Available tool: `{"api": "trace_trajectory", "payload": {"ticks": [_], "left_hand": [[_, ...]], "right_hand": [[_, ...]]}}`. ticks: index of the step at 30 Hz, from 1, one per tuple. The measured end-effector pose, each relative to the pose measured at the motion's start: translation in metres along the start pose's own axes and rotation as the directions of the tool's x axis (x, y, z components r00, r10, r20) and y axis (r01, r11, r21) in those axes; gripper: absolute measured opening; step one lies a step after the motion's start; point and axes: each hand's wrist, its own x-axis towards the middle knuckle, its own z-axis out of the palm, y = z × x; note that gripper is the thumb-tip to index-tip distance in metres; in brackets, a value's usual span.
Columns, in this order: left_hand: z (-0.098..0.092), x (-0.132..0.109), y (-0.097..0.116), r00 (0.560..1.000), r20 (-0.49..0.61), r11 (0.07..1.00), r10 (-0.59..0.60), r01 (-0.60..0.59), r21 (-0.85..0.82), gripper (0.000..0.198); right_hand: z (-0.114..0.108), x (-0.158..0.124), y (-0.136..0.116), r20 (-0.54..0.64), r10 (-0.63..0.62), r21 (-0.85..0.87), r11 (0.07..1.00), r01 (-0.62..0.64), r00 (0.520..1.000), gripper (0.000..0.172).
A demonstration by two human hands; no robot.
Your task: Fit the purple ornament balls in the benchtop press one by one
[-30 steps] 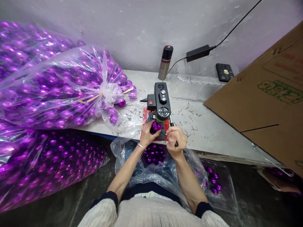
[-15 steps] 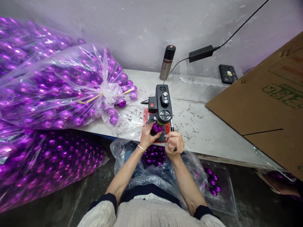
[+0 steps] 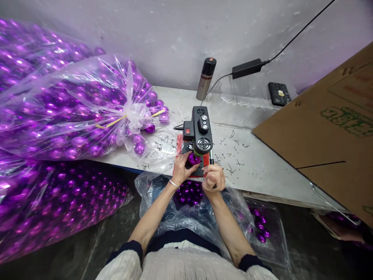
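Currently, the purple ball (image 3: 193,159) is positioned beneath the front end of the black machine (image 3: 201,126), over the dark base plate (image 3: 199,171). The left hand (image 3: 182,170) grips the ball, fingers on its left side and thumb extended along its near side. The right hand (image 3: 214,179) is closed in a fist around the lever (image 3: 211,157), at the machine's right; the handle tip shows below the fist.

Change over the last second: relative to the machine, the right hand has moved slightly inward, toward the left hand. The ball and left hand have kept their position; the small overall shift appears to be camera movement.

Interpretation: the lever appears to be operated while the ball is steadied. Completion of the stroke cannot be confirmed, since the machine body partly hides contact between the green band (image 3: 197,154) and the ball. Further purple balls (image 3: 189,193) lie on plastic across the lap
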Motion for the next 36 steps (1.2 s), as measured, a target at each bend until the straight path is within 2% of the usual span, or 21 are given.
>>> {"api": "trace_trajectory", "payload": {"ticks": [5,7,11,15,17,19,21,23,25,26,28,29,31,32,34,36], "left_hand": [[0.000,-0.001,0.000,1.000,-0.007,1.000,-0.028,0.028,-0.010,0.055],[0.001,-0.001,0.000,1.000,-0.007,1.000,-0.026,0.026,-0.015,0.055],[0.001,0.002,0.000,1.000,-0.008,1.000,0.002,-0.002,-0.017,0.056],[-0.005,-0.005,0.000,0.997,-0.016,0.997,0.074,-0.075,-0.031,0.058],[-0.010,-0.021,-0.001,0.990,0.000,0.990,0.143,-0.143,-0.013,0.061],[-0.015,-0.047,-0.003,0.966,0.090,0.970,0.241,-0.244,0.021,0.062],[-0.017,-0.078,-0.006,0.909,0.252,0.936,0.331,-0.351,0.037,0.059],[-0.015,-0.106,-0.009,0.862,0.362,0.914,0.355,-0.401,0.058,0.061],[-0.014,-0.119,-0.012,0.860,0.383,0.913,0.337,-0.398,0.091,0.068],[-0.015,-0.118,-0.013,0.872,0.364,0.917,0.328,-0.387,0.101,0.067],[-0.025,-0.095,-0.015,0.914,0.273,0.933,0.300,-0.341,0.117,0.051],[-0.034,-0.075,-0.016,0.941,0.201,0.944,0.273,-0.302,0.131,0.040],[-0.058,-0.023,-0.020,0.990,0.004,0.970,0.140,-0.138,0.202,0.032],[-0.072,0.007,-0.023,0.993,-0.107,0.970,0.058,-0.031,0.243,0.033],[-0.098,0.063,-0.030,0.957,-0.270,0.940,-0.101,0.181,0.290,0.039],[-0.116,0.108,-0.038,0.913,-0.318,0.888,-0.254,0.351,0.298,0.050]], "right_hand": [[0.000,-0.005,0.007,0.050,-0.075,-0.018,0.997,0.076,0.996,0.027],[0.001,-0.003,0.006,0.034,-0.087,-0.033,0.996,0.088,0.996,0.030],[0.001,0.017,-0.008,-0.066,0.021,-0.061,0.998,-0.025,0.998,0.034],[-0.005,0.045,-0.026,-0.029,0.128,-0.117,0.985,-0.131,0.991,0.033],[-0.008,0.052,-0.030,-0.009,0.150,-0.120,0.981,-0.150,0.989,0.033],[-0.011,0.053,-0.031,0.014,0.145,-0.104,0.984,-0.143,0.989,0.033],[-0.013,0.049,-0.028,0.036,0.124,-0.092,0.988,-0.121,0.992,0.032],[-0.014,0.043,-0.025,0.048,0.106,-0.090,0.991,-0.101,0.993,0.031],[-0.014,0.038,-0.021,0.047,0.095,-0.089,0.992,-0.090,0.994,0.030],[-0.014,0.036,-0.020,0.044,0.091,-0.087,0.992,-0.087,0.995,0.030],[-0.014,0.034,-0.018,0.038,0.084,-0.082,0.993,-0.081,0.996,0.030],[-0.014,0.033,-0.017,0.035,0.080,-0.079,0.994,-0.077,0.996,0.030],[-0.013,0.033,-0.016,0.030,0.074,-0.070,0.995,-0.072,0.997,0.029],[-0.013,0.033,-0.016,0.027,0.071,-0.065,0.995,-0.069,0.997,0.029],[-0.012,0.032,-0.016,0.024,0.067,-0.058,0.996,-0.066,0.997,0.028],[-0.012,0.032,-0.015,0.027,0.065,-0.058,0.996,-0.063,0.998,0.027]]}}
